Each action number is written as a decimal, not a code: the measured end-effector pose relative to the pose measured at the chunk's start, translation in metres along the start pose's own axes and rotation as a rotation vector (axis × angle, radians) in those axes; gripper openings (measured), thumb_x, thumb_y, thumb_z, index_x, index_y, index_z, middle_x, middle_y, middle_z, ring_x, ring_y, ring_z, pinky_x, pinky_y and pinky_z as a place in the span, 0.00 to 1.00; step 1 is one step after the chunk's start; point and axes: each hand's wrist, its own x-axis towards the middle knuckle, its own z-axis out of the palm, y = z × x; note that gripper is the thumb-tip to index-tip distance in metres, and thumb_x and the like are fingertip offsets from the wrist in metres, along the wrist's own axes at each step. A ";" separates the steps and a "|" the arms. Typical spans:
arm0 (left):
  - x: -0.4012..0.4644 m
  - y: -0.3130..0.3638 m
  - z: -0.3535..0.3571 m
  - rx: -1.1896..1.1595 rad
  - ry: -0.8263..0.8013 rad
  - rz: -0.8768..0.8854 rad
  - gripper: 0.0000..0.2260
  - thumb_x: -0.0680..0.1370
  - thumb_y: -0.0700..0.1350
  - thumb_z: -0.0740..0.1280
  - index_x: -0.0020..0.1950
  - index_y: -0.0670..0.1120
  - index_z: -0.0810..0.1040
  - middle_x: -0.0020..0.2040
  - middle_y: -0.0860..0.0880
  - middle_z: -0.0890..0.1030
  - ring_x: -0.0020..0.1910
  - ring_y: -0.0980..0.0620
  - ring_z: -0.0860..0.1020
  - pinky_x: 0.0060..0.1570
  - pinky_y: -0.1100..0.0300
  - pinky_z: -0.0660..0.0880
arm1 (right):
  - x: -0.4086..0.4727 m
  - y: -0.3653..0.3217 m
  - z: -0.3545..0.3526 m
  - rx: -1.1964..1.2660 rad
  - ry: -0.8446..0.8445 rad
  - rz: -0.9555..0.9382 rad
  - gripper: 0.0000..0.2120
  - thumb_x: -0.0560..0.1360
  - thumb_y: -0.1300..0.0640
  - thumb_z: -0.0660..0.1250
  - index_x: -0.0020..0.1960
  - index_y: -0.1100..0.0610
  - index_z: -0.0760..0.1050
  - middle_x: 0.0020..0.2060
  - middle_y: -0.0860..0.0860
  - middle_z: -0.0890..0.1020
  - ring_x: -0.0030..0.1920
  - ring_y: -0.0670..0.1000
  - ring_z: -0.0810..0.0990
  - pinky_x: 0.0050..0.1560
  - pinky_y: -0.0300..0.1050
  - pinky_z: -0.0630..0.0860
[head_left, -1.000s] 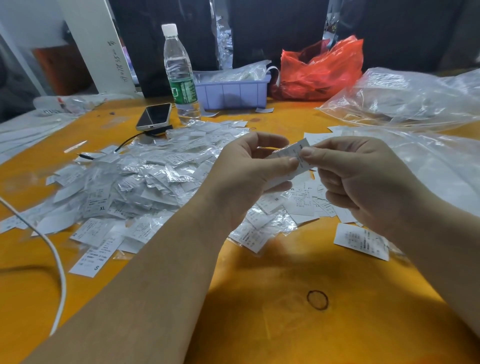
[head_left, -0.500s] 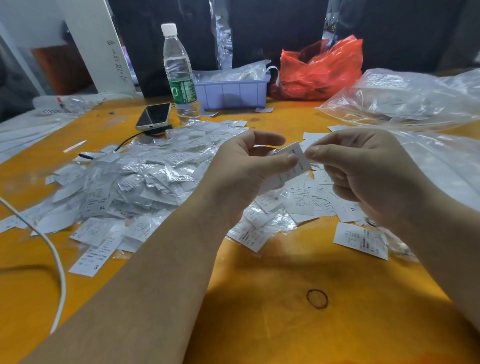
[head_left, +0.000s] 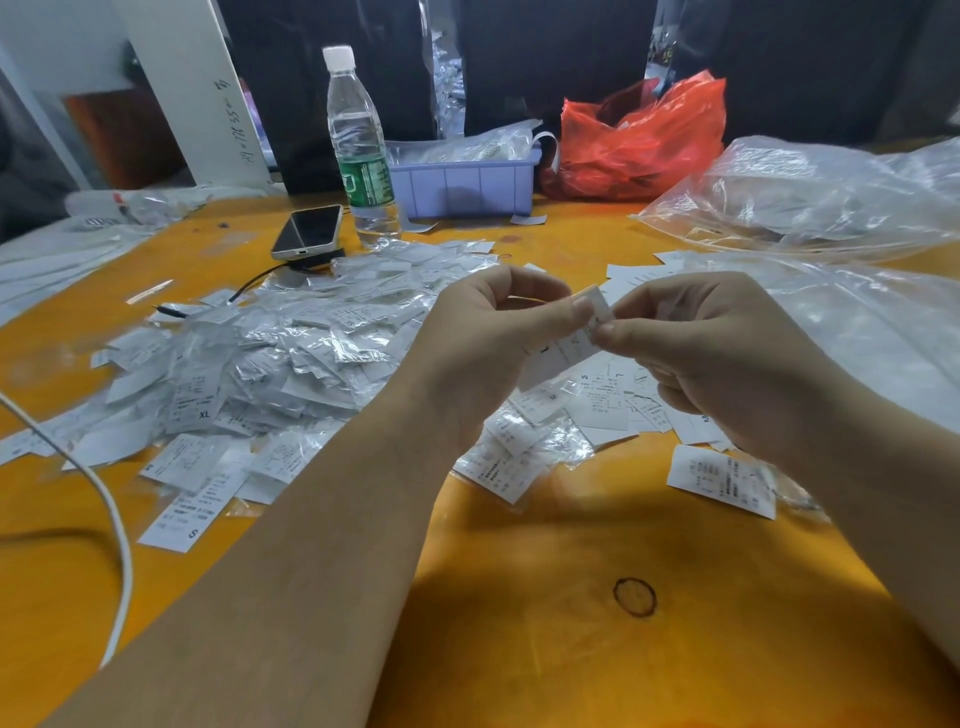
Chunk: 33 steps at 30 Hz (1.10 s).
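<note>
Label (head_left: 571, 349) is held in the air above the orange table (head_left: 519, 654), between my two hands. My left hand (head_left: 483, 353) pinches its left part between the thumb and a curled forefinger. My right hand (head_left: 717, 364) pinches its upper right corner between thumb and fingertip, with the other fingers curled in. Across the table from the left lie a white cable (head_left: 118, 530), a big heap of bagged labels (head_left: 270, 364), a phone (head_left: 307, 231) face up, a water bottle (head_left: 361, 156) standing just beside it, a purple tray (head_left: 467, 188), a red bag (head_left: 641, 143) and clear plastic bags (head_left: 810, 192).
</note>
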 end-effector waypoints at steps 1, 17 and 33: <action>0.000 0.001 -0.001 0.002 0.009 -0.014 0.04 0.73 0.43 0.74 0.44 0.47 0.80 0.43 0.46 0.82 0.44 0.48 0.79 0.47 0.49 0.78 | 0.001 0.001 -0.001 0.014 0.010 0.030 0.04 0.75 0.62 0.69 0.43 0.63 0.81 0.18 0.43 0.69 0.18 0.42 0.63 0.21 0.35 0.59; 0.001 0.003 -0.003 0.044 0.108 0.008 0.05 0.76 0.38 0.71 0.45 0.48 0.79 0.43 0.46 0.82 0.46 0.47 0.82 0.49 0.46 0.80 | 0.006 0.010 -0.002 -0.087 0.112 -0.052 0.06 0.77 0.61 0.68 0.44 0.62 0.82 0.20 0.39 0.74 0.20 0.39 0.70 0.23 0.30 0.63; 0.007 -0.008 -0.020 0.966 0.387 -0.033 0.13 0.71 0.42 0.70 0.55 0.53 0.78 0.56 0.51 0.78 0.57 0.47 0.74 0.56 0.46 0.75 | 0.006 0.023 0.005 -0.843 -0.091 0.209 0.26 0.66 0.39 0.74 0.55 0.56 0.80 0.34 0.44 0.74 0.36 0.45 0.75 0.33 0.46 0.71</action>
